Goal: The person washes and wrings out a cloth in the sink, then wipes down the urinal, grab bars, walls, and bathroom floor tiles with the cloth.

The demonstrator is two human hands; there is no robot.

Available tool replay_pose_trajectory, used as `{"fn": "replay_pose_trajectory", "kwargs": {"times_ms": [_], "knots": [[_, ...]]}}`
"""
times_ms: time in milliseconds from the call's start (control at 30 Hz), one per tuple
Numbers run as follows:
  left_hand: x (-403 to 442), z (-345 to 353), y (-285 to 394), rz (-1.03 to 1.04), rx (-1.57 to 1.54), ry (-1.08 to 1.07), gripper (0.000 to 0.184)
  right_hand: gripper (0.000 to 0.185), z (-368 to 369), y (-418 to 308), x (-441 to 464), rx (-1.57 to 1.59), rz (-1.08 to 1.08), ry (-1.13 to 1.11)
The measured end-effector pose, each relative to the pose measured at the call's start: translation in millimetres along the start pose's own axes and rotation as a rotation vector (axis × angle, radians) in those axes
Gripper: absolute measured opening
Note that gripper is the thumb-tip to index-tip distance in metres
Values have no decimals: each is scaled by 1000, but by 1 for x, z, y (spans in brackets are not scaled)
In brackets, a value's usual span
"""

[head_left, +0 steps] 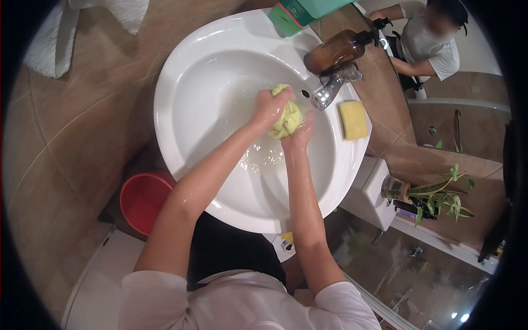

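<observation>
A crumpled, wet yellow-green cloth (286, 121) is bunched between my two hands above the white sink (192, 88). My left hand (269, 108) is closed around its upper left part. Against its lower right side, my right hand (300, 133) grips the cloth, its fingers partly hidden. Both hands are wet and close to the chrome faucet (329, 94), whose spout points toward them. Cloudy water with glints on it lies in the basin below.
On the sink's rim are a yellow sponge (353, 120), an amber pump bottle (335, 52) and a green container (300, 14). A red bucket (144, 203) stands at lower left. A potted plant (440, 192) is at right; the mirror (467, 91) shows a person's reflection.
</observation>
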State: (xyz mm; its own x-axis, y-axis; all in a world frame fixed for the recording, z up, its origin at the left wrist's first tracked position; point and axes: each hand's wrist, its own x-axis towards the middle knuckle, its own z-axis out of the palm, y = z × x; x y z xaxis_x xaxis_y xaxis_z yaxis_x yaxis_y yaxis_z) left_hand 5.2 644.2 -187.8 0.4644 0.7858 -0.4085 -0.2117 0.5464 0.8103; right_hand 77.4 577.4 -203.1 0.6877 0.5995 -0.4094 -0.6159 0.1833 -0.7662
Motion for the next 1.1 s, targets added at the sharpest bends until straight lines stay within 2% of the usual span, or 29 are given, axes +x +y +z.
{"fn": "replay_pose_trajectory", "kwargs": {"times_ms": [67, 133, 167, 200, 267, 333, 367, 400, 433, 467, 500, 533, 567, 600, 633, 667, 733, 800, 833, 967, 1033, 1067, 1100], "knots": [[1, -1, 0, -26, -21, 39, 34, 38, 7, 0, -2, -65, -120, 64], [3, -2, -3, -186, -115, 72, 35, 36, 6, 0, 0, -83, -144, 42], [4, -2, -6, -188, -112, 71, 35, 35, 5, -2, 0, -102, -171, 18], [6, -2, -7, -226, -152, 58, 37, 35, 3, -5, 1, -101, -172, 20], [4, 0, -4, -263, -193, 41, 39, 33, 3, -17, 0, -153, -19, -9], [-2, 0, 3, -350, -94, -172, 40, 35, 1, -27, -5, -145, -12, -43], [-6, -1, 9, -353, -97, -172, 40, 37, -2, -31, -8, -141, 1, -76], [-11, -2, 14, -474, -181, -248, 33, 37, -6, -35, -10, -145, 2, -75], [-13, -3, 17, -595, -263, -325, 27, 40, -8, -38, -12, -435, -144, -108], [-9, -3, 9, -594, -263, -323, 27, 43, -9, -40, -15, -721, -292, -142], [-2, -2, -4, -392, -128, -209, 24, 43, -10, -42, -19, -720, -292, -145], [-4, 0, 1, -191, 3, -95, 22, 45, -5, -48, -27, -725, -128, -72], [-9, 2, 3, -195, -1, -96, 22, 48, -4, -51, -32, -728, 38, 7], [-17, 3, 5, 78, 326, -103, 23, 48, -5, -51, -32, -731, 39, 12], [-25, 5, 11, 359, 652, -108, 25, 49, -3, -49, -29, -445, 219, -64], [-28, 8, 9, 361, 653, -109, 25, 50, 0, -47, -26, -152, 391, -143], [-31, 12, 2, 509, 657, -136, 30, 47, -11, -26, -8, -94, 385, -196], [-27, 14, -7, 516, 556, -116, 29, 47, -22, 5, 10, -27, 206, -80], [-24, 14, -11, 523, 453, -95, 29, 36, -16, 9, 6, 1, 109, -67], [-12, 8, -16, 431, 359, 13, 27, 26, 4, 21, 3, 120, -10, -11], [-6, 8, -11, 296, 87, 57, 25, 16, 19, 17, 1, -35, -206, 129], [-5, 7, -8, 296, 86, 54, 25, 16, 26, 13, -3, -35, -209, 130], [-5, 6, -6, 182, -68, 91, 22, 15, 33, 10, -7, -107, -264, 146]]}}
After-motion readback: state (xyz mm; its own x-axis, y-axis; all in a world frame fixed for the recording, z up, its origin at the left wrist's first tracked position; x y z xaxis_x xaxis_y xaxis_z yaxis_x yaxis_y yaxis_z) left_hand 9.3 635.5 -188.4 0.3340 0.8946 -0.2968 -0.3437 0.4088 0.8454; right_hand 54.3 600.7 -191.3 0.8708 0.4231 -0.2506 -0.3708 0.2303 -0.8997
